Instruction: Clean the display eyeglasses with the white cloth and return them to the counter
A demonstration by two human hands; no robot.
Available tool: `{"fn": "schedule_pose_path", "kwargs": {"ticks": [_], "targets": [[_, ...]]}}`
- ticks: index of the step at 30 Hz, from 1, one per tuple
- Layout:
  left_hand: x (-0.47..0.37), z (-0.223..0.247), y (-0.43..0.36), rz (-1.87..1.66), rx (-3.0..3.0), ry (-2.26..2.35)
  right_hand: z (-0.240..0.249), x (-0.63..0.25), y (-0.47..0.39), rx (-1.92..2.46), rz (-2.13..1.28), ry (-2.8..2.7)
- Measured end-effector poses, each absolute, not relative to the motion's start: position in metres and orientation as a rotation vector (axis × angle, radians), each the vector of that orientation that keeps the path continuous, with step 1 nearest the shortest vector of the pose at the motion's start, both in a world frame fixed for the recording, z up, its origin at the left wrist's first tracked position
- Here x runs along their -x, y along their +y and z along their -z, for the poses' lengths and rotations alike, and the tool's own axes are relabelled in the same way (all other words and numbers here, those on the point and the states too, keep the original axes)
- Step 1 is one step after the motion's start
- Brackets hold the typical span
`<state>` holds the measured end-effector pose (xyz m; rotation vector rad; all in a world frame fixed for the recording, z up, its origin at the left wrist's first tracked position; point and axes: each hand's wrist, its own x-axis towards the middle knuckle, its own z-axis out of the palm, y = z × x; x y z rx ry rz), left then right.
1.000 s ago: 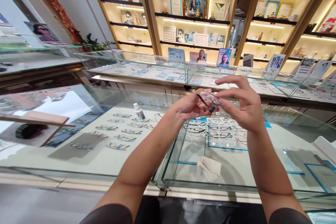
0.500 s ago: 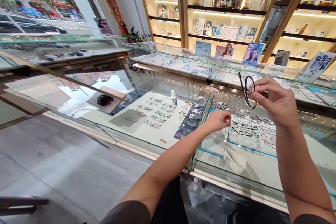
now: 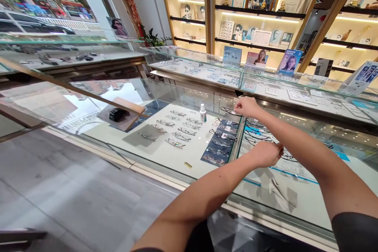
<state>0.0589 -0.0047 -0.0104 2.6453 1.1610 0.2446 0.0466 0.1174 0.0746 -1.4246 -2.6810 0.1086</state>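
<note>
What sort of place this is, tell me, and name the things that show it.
Most likely an eyewear shop: there are glass display counters with rows of eyeglasses, and pictures of people in sunglasses stand on the lit shelves.

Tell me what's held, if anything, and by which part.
Right hand: dark glasses, seemingly pinched at one end; rim or temple is unclear. Left hand: cannot tell.

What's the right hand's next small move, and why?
Probably settle the dark-framed glasses flat on the glass counter: the right hand has its curled fingers at one end of them, and the white bottle stands apart, off their other end. I can't tell whether they already rest there.
</note>
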Motion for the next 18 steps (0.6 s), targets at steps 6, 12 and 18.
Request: {"fn": "schedule_pose_path", "kwargs": {"ticks": [6,12,18], "targets": [[-0.064,0.010,-0.013,-0.124,-2.727,0.987,-0.047,-0.015,0.143,1.541,-0.125,-2.773],[-0.070,0.020,-0.014,-0.189,-2.748,0.902,-0.030,-0.008,0.159,1.592,-0.114,-2.783],[-0.076,0.032,-0.010,-0.296,-2.763,0.919,-0.017,-0.002,0.168,1.597,-0.119,-2.798]]}}
